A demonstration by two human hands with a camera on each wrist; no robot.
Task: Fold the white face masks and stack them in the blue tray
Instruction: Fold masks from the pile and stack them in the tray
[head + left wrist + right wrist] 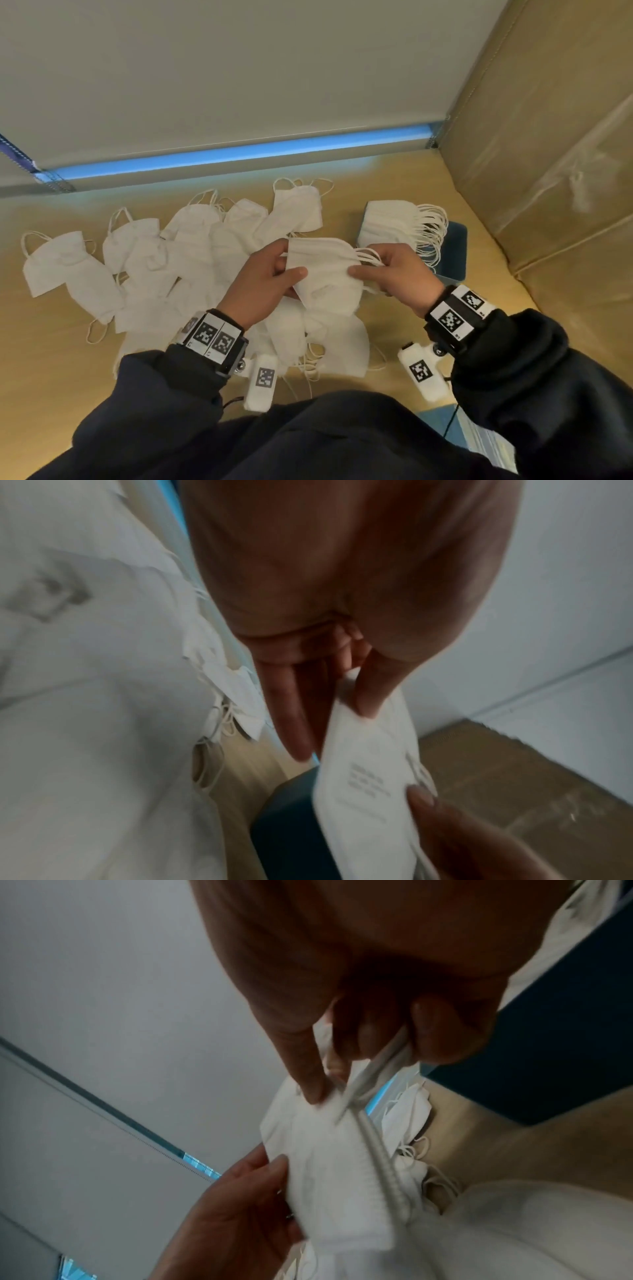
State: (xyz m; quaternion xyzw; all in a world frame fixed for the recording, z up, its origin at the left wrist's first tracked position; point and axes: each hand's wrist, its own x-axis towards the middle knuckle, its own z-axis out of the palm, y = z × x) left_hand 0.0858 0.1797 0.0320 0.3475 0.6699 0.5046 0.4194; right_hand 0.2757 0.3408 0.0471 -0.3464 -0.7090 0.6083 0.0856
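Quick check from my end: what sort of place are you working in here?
Probably a packing or sorting bench, not a home. Loose face masks cover a tan table, a folded stack fills a blue tray, and taped cardboard boxes stand at the right. Both hands hold one mask.

Likely packing or sorting station, not home. Tan work surface (pixel 404 318) under fingers (pixel 296 274), strewn with dozens of loose white masks (pixel 72 270) left of and beneath them. Stack of folded masks (pixel 387 219) in blue tray (pixel 454 246) just beyond right-hand fingers. Taped cardboard cartons (pixel 548 164) wall off right side. Plain pale panel (pixel 239 68) with blue-lit gap (pixel 239 154) beyond.
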